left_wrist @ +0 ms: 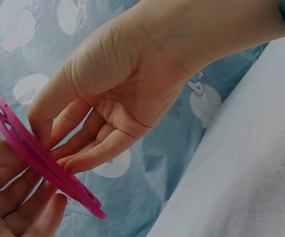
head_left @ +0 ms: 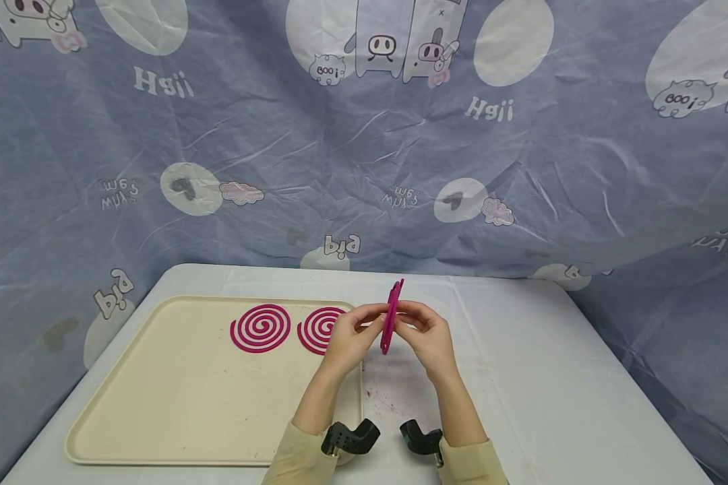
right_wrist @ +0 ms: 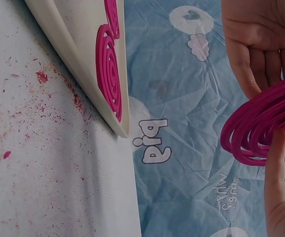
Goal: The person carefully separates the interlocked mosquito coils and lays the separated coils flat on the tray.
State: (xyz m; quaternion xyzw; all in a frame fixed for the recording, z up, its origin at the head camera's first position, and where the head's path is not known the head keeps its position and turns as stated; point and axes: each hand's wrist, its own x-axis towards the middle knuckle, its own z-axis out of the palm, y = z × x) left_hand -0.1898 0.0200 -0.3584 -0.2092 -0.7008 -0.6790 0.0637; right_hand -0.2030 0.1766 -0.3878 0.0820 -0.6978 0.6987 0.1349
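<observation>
Blue-grey printed curtain (head_left: 352, 148) fills the back and sides, pig figures and lettering on it. White table (head_left: 534, 384) in front. Cream rectangular tray (head_left: 176, 404) on the table's left side, long side running left-right.

Two beige sleeves (head_left: 300, 461) come in from the bottom, forearms angled in toward each other. Left hand (head_left: 348, 337) is over the tray's right edge, right hand (head_left: 427, 337) just to the right of it. Both pinch the same thing from opposite sides, thumbs and fingers on its faces.

That thing: held magenta mosquito coil (head_left: 391, 316), up between the hands, just right of the tray. It stands on edge, seen nearly edge-on from the head; long axis close to vertical, top leaning slightly right. Flat faces point left and right, toward the hands. Several overlapping strands show in the right wrist view; can't tell if one coil or two nested.

Left tray coil (head_left: 263, 329) and right tray coil (head_left: 317, 330) lie flat near the tray's back edge, side by side, apart. Outer tails both on the left; right one partly behind the left hand.

Black wrist devices (head_left: 353, 438) at both cuffs. Reddish crumbs (right_wrist: 42, 77) scattered on the table beside the tray.
</observation>
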